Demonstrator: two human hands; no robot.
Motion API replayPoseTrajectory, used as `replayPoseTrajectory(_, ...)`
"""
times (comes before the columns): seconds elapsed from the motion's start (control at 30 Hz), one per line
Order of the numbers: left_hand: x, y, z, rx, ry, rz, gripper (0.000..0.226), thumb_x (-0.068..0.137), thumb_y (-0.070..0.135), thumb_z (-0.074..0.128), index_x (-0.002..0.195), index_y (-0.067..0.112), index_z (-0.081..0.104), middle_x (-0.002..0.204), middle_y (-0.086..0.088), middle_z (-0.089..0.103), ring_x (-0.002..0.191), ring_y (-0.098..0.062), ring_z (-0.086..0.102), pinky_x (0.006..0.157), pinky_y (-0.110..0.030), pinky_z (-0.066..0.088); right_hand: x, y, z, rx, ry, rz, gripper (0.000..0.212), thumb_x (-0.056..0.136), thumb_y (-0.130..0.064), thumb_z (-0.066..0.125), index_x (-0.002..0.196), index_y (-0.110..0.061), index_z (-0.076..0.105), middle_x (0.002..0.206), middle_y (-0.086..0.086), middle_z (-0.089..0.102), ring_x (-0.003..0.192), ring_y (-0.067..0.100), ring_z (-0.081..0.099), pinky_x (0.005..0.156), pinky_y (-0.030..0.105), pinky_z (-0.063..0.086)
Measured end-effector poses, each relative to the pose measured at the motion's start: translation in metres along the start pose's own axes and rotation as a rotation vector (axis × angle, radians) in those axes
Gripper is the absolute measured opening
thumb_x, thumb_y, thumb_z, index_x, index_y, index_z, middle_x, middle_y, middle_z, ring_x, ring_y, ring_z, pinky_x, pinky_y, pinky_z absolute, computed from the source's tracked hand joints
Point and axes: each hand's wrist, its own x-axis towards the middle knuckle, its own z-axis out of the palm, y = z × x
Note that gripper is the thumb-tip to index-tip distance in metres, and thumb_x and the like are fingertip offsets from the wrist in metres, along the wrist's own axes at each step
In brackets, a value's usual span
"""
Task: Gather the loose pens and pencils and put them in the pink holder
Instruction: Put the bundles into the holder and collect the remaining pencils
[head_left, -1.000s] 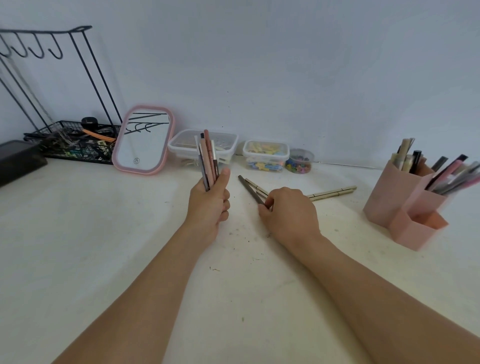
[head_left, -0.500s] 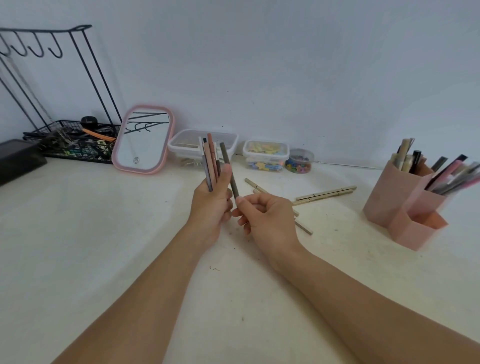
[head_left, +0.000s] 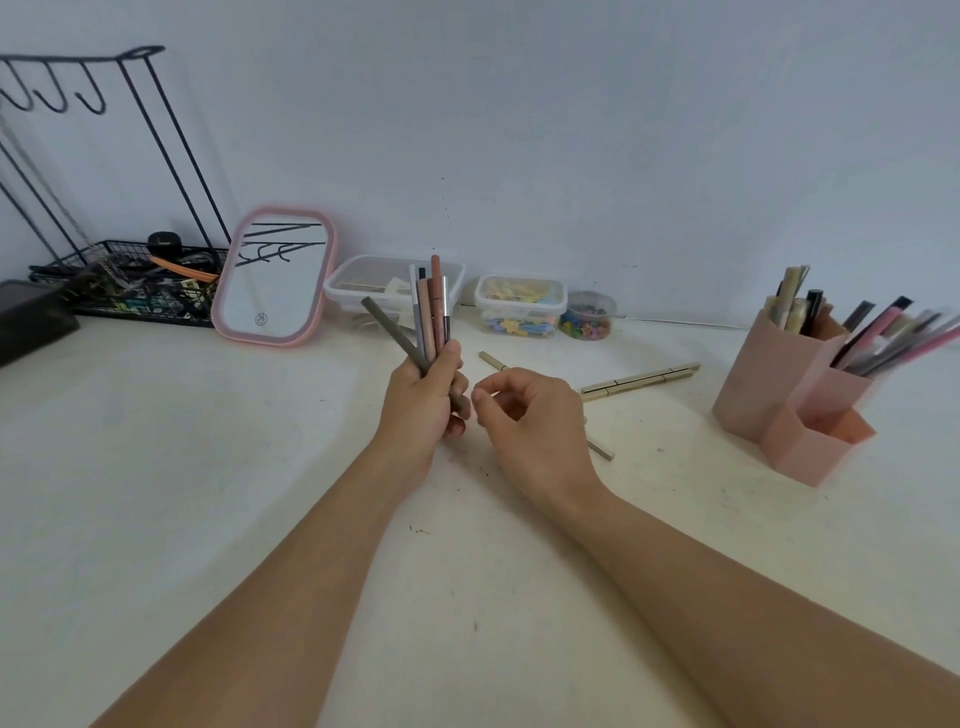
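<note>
Against a bare pale wall, the white desk (head_left: 182, 509) carries the pink holder (head_left: 795, 395) at right. The left hand (head_left: 423, 402) grips a pen bundle (head_left: 431, 312); the right hand (head_left: 530, 421), loosely curled and holding nothing, partly hides loose pencils (head_left: 639, 378).

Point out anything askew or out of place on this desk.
In the left hand, the grey pencil slants left across the upright bundle of pens. Beige pencils lie scattered on the desk, outside the pink holder.

The right hand (head_left: 535, 426) hides the middle of a loose pen (head_left: 601, 450); the wire rack (head_left: 104, 156) runs off the left edge.
</note>
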Motion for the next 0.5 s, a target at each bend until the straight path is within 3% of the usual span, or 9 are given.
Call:
replayPoseTrajectory(0.1,-0.001,0.001,-0.002,-0.022,-0.024,-0.003,0.018,0.102,0.034,0.057,0.095,0.017,0.055,0.061,0.003,0.049,0.056,-0.013,0.063,0.046,-0.025,0.047,0.006,0.005,-0.013,-0.314,0.097,-0.123,0.014,0.093,-0.033,0.063,0.09,-0.022,0.071,0.071,-0.01,0.067,0.065,0.008,0.06,0.066,0.031,0.053)
replayPoseTrajectory(0.2,-0.002,0.001,-0.004,-0.017,-0.015,-0.01,0.015,0.099,0.035,0.062,0.097,0.021,0.056,0.064,0.004,0.048,0.054,-0.011,0.053,0.045,-0.023,0.042,0.006,0.011,-0.031,-0.586,0.088,-0.139,0.016,0.095,-0.036,0.056,0.092,-0.023,0.064,0.082,-0.009,0.064,0.077,0.014,0.06,0.07,0.036,0.052)
replayPoseTrajectory(0.33,-0.004,0.002,-0.006,-0.051,-0.039,-0.017,0.019,0.097,0.029,0.067,0.092,0.019,0.051,0.062,0.006,0.04,0.051,-0.011,0.035,0.042,-0.021,0.028,-0.006,0.017,-0.052,-0.706,0.024,-0.078,0.017,0.094,-0.038,0.055,0.088,-0.023,0.058,0.086,-0.007,0.059,0.081,0.017,0.058,0.072,0.037,0.05)
replayPoseTrajectory(0.5,-0.013,0.005,0.002,-0.086,-0.116,-0.082,0.03,0.09,0.029,0.074,0.083,0.021,0.046,0.058,0.007,0.037,0.045,-0.009,0.029,0.039,-0.02,0.024,-0.02,0.021,-0.071,-0.771,-0.056,0.031,0.02,0.092,-0.044,0.055,0.09,-0.024,0.058,0.092,-0.008,0.056,0.083,0.018,0.058,0.075,0.035,0.049)
